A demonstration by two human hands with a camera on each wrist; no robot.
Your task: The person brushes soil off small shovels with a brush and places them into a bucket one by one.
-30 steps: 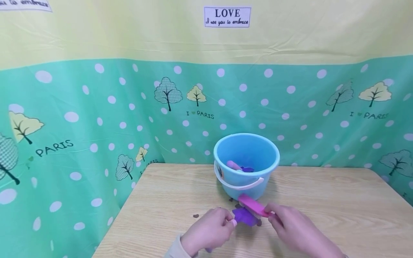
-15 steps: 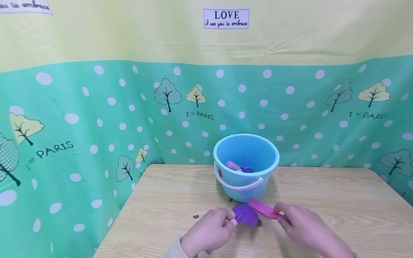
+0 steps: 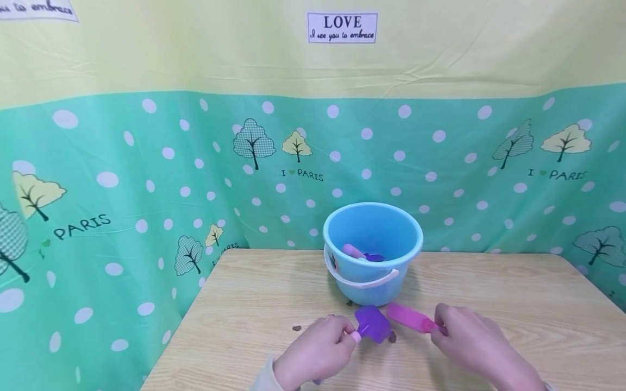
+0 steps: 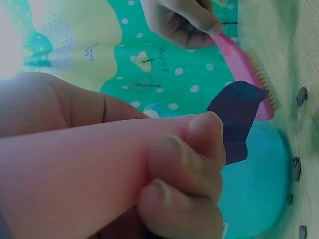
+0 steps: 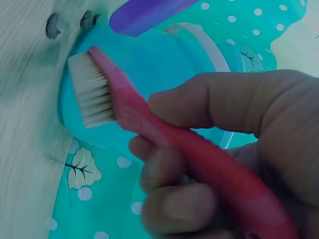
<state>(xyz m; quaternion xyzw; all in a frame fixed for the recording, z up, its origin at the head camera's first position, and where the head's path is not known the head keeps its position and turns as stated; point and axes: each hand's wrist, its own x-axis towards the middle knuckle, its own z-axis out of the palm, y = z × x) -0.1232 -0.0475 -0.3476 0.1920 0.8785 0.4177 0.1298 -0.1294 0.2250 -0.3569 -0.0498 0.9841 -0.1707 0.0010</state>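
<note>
My left hand (image 3: pixel 318 347) grips the pink handle of a small toy shovel; its purple blade (image 3: pixel 373 325) sits low in front of the bucket. In the left wrist view, fingers curl round the thick handle (image 4: pixel 94 174). My right hand (image 3: pixel 471 339) holds a pink brush (image 3: pixel 409 317), thumb along its neck, just right of the blade. Pale bristles (image 5: pixel 92 89) show in the right wrist view. Brown bits lie on the table: one (image 3: pixel 393 337) by the blade, another (image 3: pixel 296 328) left of the left hand, and one (image 3: pixel 349 303) near the bucket's base.
A blue bucket (image 3: pixel 371 296) with a pale handle (image 3: pixel 364 283) stands just beyond the hands. Inside it lie a pinkish stick-like handle (image 3: pixel 353 251) and something dark purple (image 3: pixel 375 257). The wooden table (image 3: pixel 264 288) meets a green patterned curtain (image 3: pixel 274 217) behind.
The brush has moved right, from over the shovel blade to beside it, along with my right hand. The shovel has barely shifted in my left hand, and the bucket stays put.
</note>
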